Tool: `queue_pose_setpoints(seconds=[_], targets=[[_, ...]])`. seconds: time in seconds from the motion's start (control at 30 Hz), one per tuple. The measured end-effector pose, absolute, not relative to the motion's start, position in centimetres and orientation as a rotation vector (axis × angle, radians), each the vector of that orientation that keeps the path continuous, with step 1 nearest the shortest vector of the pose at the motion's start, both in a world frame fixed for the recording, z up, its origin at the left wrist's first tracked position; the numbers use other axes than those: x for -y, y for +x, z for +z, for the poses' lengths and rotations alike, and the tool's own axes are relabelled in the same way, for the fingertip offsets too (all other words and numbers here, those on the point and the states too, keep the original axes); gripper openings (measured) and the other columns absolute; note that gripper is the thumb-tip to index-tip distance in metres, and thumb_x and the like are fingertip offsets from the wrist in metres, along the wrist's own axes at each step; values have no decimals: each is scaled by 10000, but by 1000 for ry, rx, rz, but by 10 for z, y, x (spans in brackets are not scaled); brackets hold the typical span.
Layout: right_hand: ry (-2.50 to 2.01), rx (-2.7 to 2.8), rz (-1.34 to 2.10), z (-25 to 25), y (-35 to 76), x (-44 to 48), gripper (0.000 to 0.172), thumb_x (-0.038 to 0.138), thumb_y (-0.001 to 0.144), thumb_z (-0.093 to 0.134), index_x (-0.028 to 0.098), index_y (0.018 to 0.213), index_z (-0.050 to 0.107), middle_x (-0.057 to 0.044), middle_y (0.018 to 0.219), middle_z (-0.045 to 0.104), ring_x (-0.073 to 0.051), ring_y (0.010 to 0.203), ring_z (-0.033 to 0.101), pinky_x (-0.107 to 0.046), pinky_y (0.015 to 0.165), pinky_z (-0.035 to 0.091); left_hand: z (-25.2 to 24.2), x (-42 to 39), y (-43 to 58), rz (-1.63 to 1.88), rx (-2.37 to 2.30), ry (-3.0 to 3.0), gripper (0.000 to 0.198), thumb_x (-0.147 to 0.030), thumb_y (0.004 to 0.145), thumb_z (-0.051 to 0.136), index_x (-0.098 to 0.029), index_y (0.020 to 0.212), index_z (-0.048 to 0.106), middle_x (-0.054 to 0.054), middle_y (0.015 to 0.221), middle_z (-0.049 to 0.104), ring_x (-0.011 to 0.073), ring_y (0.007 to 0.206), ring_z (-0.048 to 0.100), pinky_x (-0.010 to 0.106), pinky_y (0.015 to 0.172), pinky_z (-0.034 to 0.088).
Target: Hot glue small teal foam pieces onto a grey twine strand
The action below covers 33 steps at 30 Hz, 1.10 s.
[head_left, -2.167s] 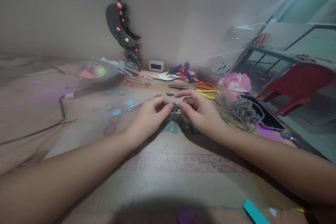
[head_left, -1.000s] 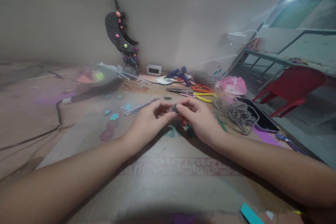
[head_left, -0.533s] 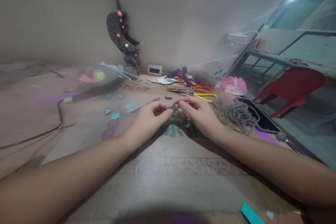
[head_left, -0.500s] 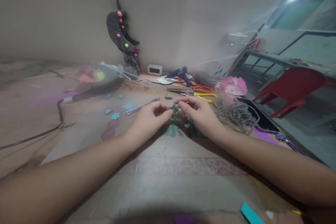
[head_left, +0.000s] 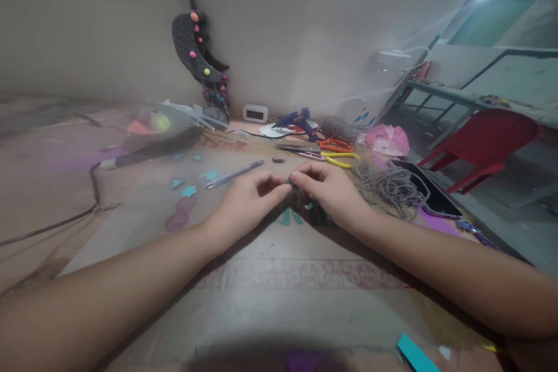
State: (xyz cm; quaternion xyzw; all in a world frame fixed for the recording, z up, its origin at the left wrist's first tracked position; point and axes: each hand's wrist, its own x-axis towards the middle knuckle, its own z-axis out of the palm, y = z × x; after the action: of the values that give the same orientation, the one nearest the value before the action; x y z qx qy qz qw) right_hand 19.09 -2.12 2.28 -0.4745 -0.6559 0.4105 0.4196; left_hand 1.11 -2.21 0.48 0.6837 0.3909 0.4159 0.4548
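Observation:
My left hand [head_left: 255,199] and my right hand [head_left: 331,189] meet fingertip to fingertip just above the table's middle. Thumb and index finger of each are pinched on a small dark grey piece [head_left: 292,179] that looks like knotted yarn. Most of it is hidden behind the fingertips. Loose grey yarn [head_left: 394,189] lies in a tangle right of my right hand. A pen [head_left: 235,173] in clear casing rests beyond my left hand, near pale blue flower cutouts [head_left: 189,191]. Beyond the hands is a small dark lump [head_left: 278,158].
Scissors with orange handles [head_left: 335,145], yellow-handled pliers [head_left: 342,160] and a blue glue gun [head_left: 299,122] lie at the back. A white digital clock [head_left: 256,113] and a yarn-wrapped crescent [head_left: 187,43] stand by the wall. At right are a phone [head_left: 436,197] and a red chair [head_left: 492,142].
The fingertips have come closer together, and the grey piece that showed between them is now mostly covered. The whole view has shifted slightly.

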Motion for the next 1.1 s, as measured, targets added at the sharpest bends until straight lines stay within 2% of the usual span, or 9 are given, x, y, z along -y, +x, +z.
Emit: queue_pose_setpoints(seconds=[0.13,0.23,0.4,0.53,0.7,0.8,0.9,1.0,1.1], targets=[[-1103,1641,1022,23,191,21,385,547,877,568,173,867,662,23,661,529,-98,561,473,-240,519,398,6,21,12,1063,-978,1637,177,-338,850,634,-175,798,680,25,771,684,162,734,616,284,722,474],[-1089,1618,973,22,192,20,372,514,913,525,174,961,670,14,739,540,-99,598,477,-241,549,401,9,21,13,1061,-972,1590,165,-320,846,633,-172,783,667,15,740,664,152,705,598,277,708,467],[-1237,1620,751,24,195,15,214,373,877,593,175,835,663,24,692,549,-106,600,470,-248,575,380,11,22,12,1056,-1007,1549,175,-328,843,638,-163,784,640,11,741,640,137,676,564,262,663,437],[-1220,1603,683,24,198,13,252,409,870,604,181,763,605,14,704,570,-105,601,467,-249,579,385,9,22,11,1085,-1009,1533,175,-339,836,648,-168,802,635,13,764,647,142,691,574,259,658,434],[-1090,1585,920,21,196,16,283,444,850,633,205,988,567,-20,871,653,-106,621,528,-226,515,407,9,21,11,1108,-1014,1475,139,-312,824,666,-178,840,630,-9,721,634,128,666,577,251,637,440],[-1143,1624,1119,20,192,20,348,440,851,637,199,1082,537,6,768,658,-82,502,481,-208,450,376,12,21,13,1124,-1000,1383,143,-281,787,698,-168,834,624,-12,709,633,123,656,585,248,634,454],[-1173,1688,1199,20,191,21,403,472,861,628,182,1127,542,22,663,650,-77,460,458,-195,434,355,15,20,14,1122,-993,1273,143,-246,768,707,-156,817,609,-20,678,620,111,626,581,237,618,464],[-1157,1684,1193,19,195,16,473,590,883,551,179,1114,579,4,648,666,-80,446,454,-198,428,344,14,18,14,1117,-976,1196,141,-233,783,693,-150,819,584,-25,657,611,103,608,590,230,620,486],[-1138,1678,1273,18,200,11,578,683,893,448,176,1118,608,-26,688,694,-85,439,464,-209,430,362,11,16,14,1138,-909,1126,157,-246,820,663,-156,876,547,3,738,661,112,639,641,237,638,514]])
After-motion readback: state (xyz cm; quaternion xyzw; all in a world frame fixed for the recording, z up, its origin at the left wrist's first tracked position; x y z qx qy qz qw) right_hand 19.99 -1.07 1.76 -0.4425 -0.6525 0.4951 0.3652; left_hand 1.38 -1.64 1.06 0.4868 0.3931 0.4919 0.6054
